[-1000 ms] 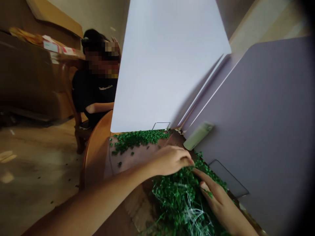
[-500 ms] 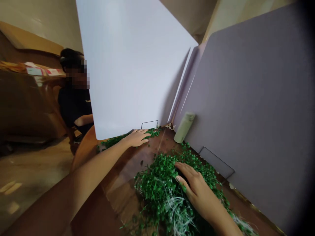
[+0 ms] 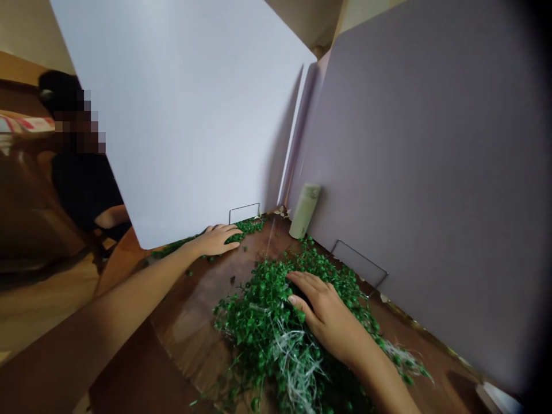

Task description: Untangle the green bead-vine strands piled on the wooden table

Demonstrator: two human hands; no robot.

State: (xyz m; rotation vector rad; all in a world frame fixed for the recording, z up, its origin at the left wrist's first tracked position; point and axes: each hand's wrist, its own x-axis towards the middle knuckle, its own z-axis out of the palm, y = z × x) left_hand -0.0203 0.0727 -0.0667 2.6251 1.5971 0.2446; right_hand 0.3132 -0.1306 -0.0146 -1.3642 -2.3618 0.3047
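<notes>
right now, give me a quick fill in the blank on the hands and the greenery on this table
1. The right hand rests on a heap of ____ leafy strands.
2. The fibres tangled in that heap are ____.
3. Beyond the board behind the left hand is a person in a ____ shirt.

Missing words: green; white; black.

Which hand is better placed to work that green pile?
Probably the right hand: it rests on the green pile, while the left hand lies farther off, on scattered sprigs by the white board.
</notes>
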